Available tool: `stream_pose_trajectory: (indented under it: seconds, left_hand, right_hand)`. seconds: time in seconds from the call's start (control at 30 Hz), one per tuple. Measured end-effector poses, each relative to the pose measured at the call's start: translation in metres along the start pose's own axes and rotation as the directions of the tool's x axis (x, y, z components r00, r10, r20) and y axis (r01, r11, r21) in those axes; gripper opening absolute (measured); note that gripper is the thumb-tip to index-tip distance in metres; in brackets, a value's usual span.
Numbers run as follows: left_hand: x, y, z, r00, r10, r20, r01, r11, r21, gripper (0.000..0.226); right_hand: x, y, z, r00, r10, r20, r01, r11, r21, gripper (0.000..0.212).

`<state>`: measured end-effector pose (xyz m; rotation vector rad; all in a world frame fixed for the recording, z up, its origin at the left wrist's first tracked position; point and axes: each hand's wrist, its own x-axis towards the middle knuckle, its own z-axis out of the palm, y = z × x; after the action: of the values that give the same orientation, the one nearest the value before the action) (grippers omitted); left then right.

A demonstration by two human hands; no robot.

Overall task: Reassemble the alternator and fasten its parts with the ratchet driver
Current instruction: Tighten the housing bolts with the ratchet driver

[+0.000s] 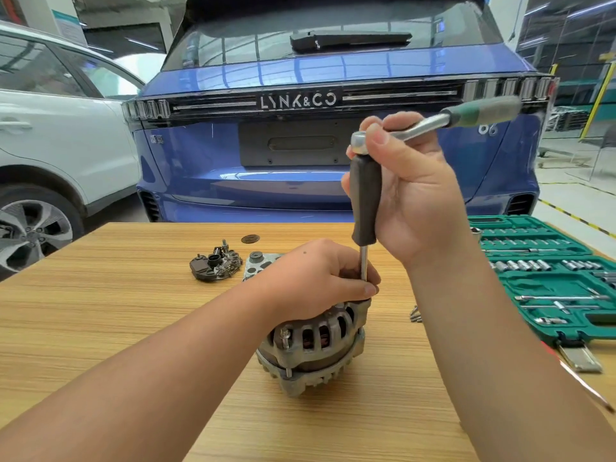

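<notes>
The alternator (311, 345) stands on the bench (133, 328) with its two housing halves mated and through-bolts visible along the near side, so main body assembly appears done. The left hand (320, 278) rests on top of the alternator, its grip curled round the steel extension shaft (364, 263) just above the housing. The right hand (406, 191) has its grip wrapped round the black driver handle (365, 201) above the alternator, thumb by the ratchet head (360, 141); the green-handled ratchet (480, 113) projects to the right. In my judgement a housing bolt is being tightened.

Still outstanding: the rectifier and regulator assembly (216, 265) and a grey cover plate (258, 263) lie behind the alternator, unfitted. Loose screws (415, 314) lie to its right. The socket set case (546, 275) sits open further right.
</notes>
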<state>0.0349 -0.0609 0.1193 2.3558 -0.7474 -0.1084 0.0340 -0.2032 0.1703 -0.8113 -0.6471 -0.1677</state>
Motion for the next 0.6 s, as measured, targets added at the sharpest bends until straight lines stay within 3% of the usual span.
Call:
stream_pose_trajectory:
  seconds: [0.03, 0.1, 0.13, 0.2, 0.27, 0.33, 0.47, 0.6]
  left_hand:
    - [0.000, 0.000, 0.000, 1.000, -0.008, -0.003, 0.008, 1.000, -0.005, 0.010]
    - [0.001, 0.002, 0.000, 1.000, -0.020, -0.006, 0.020, 1.000, -0.007, 0.010]
    - [0.001, 0.002, 0.000, 1.000, -0.020, -0.007, 0.020, 1.000, -0.004, 0.010]
    - [0.000, 0.003, 0.000, 1.000, -0.014, -0.007, 0.014, 1.000, 0.003, 0.010]
    - [-0.001, 0.003, 0.000, 1.000, -0.011, -0.003, 0.011, 1.000, 0.006, 0.010]
    - [-0.001, 0.003, 0.000, 1.000, -0.014, 0.000, 0.014, 1.000, 0.008, 0.011]
    - [0.000, 0.003, -0.001, 1.000, -0.015, 0.018, 0.015, 1.000, 0.023, 0.011]
    - [0.000, 0.003, -0.002, 1.000, -0.011, 0.022, 0.011, 1.000, 0.007, 0.012]
  right_hand:
    - [0.000, 0.002, -0.001, 0.988, -0.153, -0.016, 0.150, 0.981, -0.122, 0.023]
    - [0.001, 0.006, -0.004, 0.896, -0.438, 0.069, 0.428, 0.812, -0.397, 0.030]
    - [0.001, 0.008, -0.005, 0.855, -0.503, 0.125, 0.499, 0.731, -0.465, 0.032]
    - [-0.001, 0.011, -0.005, 0.826, -0.540, 0.161, 0.543, 0.685, -0.485, 0.030]
    - [-0.003, 0.013, -0.004, 0.838, -0.520, 0.165, 0.531, 0.709, -0.464, 0.019]
    - [-0.005, 0.013, -0.003, 0.898, -0.424, 0.117, 0.431, 0.795, -0.427, 0.012]
    - [0.000, 0.007, -0.007, 0.996, -0.066, 0.053, 0.075, 0.975, -0.209, 0.039]
    - [0.009, -0.007, -0.016, 0.960, 0.270, 0.079, -0.268, 0.963, -0.036, 0.051]
